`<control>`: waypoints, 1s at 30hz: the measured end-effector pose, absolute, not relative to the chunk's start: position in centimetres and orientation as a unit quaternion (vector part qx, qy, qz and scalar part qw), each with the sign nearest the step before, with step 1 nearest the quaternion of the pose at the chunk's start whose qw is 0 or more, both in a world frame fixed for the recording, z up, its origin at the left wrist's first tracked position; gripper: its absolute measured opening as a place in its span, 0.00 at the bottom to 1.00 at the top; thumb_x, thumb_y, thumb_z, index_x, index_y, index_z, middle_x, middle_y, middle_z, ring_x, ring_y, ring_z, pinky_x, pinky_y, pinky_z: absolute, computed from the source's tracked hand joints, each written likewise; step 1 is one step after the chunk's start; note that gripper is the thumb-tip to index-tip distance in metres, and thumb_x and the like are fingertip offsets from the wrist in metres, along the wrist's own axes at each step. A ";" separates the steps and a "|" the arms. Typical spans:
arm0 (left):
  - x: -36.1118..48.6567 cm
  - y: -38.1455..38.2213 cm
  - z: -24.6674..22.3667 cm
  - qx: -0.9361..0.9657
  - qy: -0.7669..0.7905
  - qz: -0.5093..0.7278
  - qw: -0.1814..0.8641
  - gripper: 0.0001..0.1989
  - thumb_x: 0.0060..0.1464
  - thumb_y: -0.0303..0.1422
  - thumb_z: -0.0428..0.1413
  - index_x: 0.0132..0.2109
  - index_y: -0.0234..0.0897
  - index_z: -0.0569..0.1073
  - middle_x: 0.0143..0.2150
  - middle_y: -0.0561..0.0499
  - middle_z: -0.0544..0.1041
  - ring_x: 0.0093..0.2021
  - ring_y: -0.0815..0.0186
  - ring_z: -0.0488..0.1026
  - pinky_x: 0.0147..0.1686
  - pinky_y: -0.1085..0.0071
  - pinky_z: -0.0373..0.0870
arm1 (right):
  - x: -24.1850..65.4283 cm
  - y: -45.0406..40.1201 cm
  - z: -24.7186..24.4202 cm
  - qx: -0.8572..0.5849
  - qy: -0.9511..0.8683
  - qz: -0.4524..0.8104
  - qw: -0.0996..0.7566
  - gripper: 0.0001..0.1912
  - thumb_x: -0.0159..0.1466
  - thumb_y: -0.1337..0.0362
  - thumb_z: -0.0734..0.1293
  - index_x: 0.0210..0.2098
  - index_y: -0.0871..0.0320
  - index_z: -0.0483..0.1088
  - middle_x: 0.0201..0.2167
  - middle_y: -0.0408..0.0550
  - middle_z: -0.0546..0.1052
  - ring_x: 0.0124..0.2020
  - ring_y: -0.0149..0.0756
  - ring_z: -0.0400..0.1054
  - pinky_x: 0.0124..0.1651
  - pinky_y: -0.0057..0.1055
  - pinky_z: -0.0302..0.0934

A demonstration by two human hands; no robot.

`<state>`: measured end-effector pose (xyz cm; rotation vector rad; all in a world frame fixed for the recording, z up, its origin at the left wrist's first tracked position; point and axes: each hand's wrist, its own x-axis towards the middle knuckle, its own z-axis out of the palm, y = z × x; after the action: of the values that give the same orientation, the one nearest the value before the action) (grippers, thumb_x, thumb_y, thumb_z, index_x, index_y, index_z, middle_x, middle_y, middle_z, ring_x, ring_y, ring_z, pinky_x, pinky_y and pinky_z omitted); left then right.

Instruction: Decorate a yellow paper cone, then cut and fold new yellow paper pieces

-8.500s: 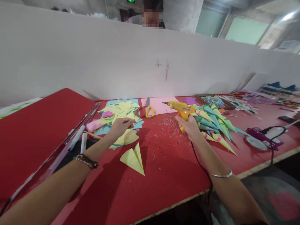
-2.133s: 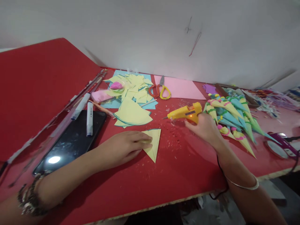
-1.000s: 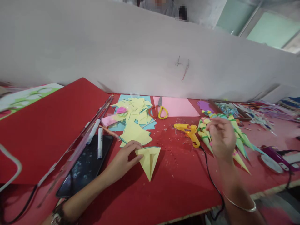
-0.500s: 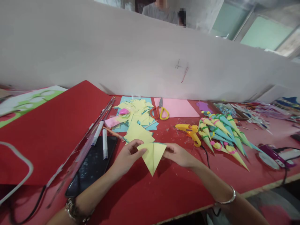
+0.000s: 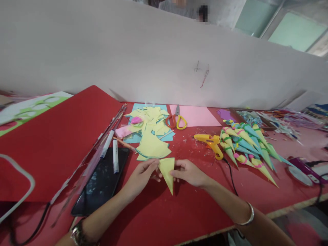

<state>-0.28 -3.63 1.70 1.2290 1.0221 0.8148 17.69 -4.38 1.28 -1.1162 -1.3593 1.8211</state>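
Observation:
A yellow paper piece (image 5: 167,173), narrow and pointed at its lower end, is held between my two hands above the red table. My left hand (image 5: 145,174) pinches its upper left corner. On the other side, my right hand (image 5: 190,173) grips its right edge, thumb in front. Just beyond lie fan-shaped yellow sheets (image 5: 153,146), stacked, with a heap of yellow scraps (image 5: 153,118) behind them. Scissors (image 5: 176,119) with red and yellow handles rest on pink paper (image 5: 197,115).
A yellow glue gun (image 5: 211,143) lies right of my hands, near a pile of decorated paper cones (image 5: 249,141). At left are a black phone-like device (image 5: 99,191), white markers (image 5: 115,159) and a large red sheet (image 5: 56,136). A person is behind the partition (image 5: 153,51).
The yellow paper has gone from a wide shape with a centre crease to a narrower one. My right hand has shifted, its thumb now in front of the paper. The view has shifted slightly.

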 end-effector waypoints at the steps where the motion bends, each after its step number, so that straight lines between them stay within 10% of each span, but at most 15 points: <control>1: -0.3 -3.7 1.7 0.535 0.447 0.359 0.621 0.19 0.48 0.49 0.51 0.28 0.36 0.72 0.24 0.52 0.72 0.26 0.66 0.69 0.27 0.71 0.68 | 17.6 -4.4 1.3 -0.424 -0.505 0.685 0.311 0.21 0.47 0.52 0.71 0.33 0.63 0.71 0.21 0.40 0.71 0.20 0.24 0.60 0.25 0.25 0.56; 10: -0.6 -4.4 2.0 0.626 0.442 0.339 0.545 0.22 0.39 0.35 0.61 0.45 0.39 0.70 0.46 0.47 0.74 0.47 0.58 0.69 0.47 0.65 0.64 | 17.1 -5.0 1.0 -0.456 -0.410 0.658 0.437 0.18 0.46 0.57 0.72 0.32 0.63 0.71 0.26 0.47 0.77 0.27 0.32 0.71 0.31 0.28 0.63; 16: 0.3 -4.8 2.6 0.609 0.441 0.347 0.561 0.07 0.45 0.35 0.57 0.32 0.37 0.72 0.29 0.52 0.77 0.32 0.64 0.73 0.35 0.70 0.68 | 16.7 -5.5 0.9 -0.445 -0.416 0.659 0.442 0.17 0.47 0.56 0.72 0.28 0.63 0.71 0.22 0.45 0.75 0.24 0.31 0.69 0.32 0.30 0.63; 30: 0.5 -5.1 2.2 0.537 0.509 0.387 0.551 0.12 0.44 0.39 0.56 0.21 0.36 0.73 0.20 0.54 0.74 0.23 0.69 0.67 0.27 0.74 0.63 | 16.7 -5.7 1.5 -0.464 -0.435 0.624 0.454 0.12 0.46 0.58 0.71 0.25 0.61 0.70 0.17 0.41 0.72 0.19 0.27 0.64 0.25 0.25 0.59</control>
<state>0.53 -5.09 2.16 1.2696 1.2031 0.9150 16.74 -5.66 1.45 -1.1462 -1.0731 1.5401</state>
